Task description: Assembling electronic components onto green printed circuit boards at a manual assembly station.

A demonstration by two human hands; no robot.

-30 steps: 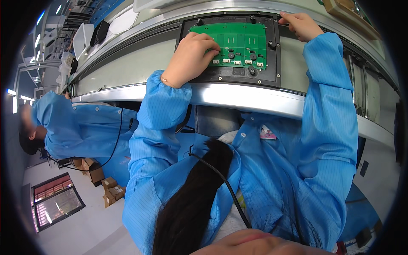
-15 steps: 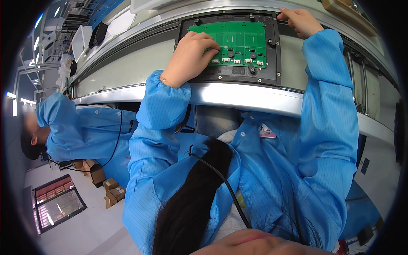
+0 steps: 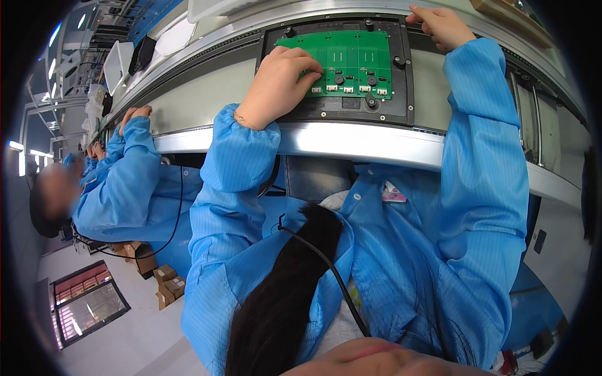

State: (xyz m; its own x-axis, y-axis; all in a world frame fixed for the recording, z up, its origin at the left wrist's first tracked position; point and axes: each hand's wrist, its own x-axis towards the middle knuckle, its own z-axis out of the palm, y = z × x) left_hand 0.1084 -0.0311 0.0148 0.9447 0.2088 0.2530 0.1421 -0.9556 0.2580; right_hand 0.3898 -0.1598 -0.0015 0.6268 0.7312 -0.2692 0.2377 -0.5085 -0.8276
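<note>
A green circuit board (image 3: pixel 354 53) lies in a black fixture tray (image 3: pixel 399 106) on the conveyor. Small white connectors and dark round parts sit along the board's near side. My left hand (image 3: pixel 279 84) rests over the board's left part. Its thumb and forefinger come together close to the surface, and whatever they hold is hidden. Beyond the tray's right far corner is my right hand (image 3: pixel 444 28), raised off the board. Its fingers are curled, with thumb and forefinger tips close together. Anything between them is too small to make out.
A metal rail (image 3: pixel 364 143) runs along the conveyor's near side. To the left, a co-worker's hand (image 3: pixel 137 114) is at the same line. White trays (image 3: pixel 119 66) and a black bin (image 3: pixel 143 55) stand at the far left. Cardboard boxes (image 3: pixel 168 285) sit on the floor.
My hands and the board have hardly moved. The co-worker at left has leaned back, and their hand now shows over the conveyor's edge.
</note>
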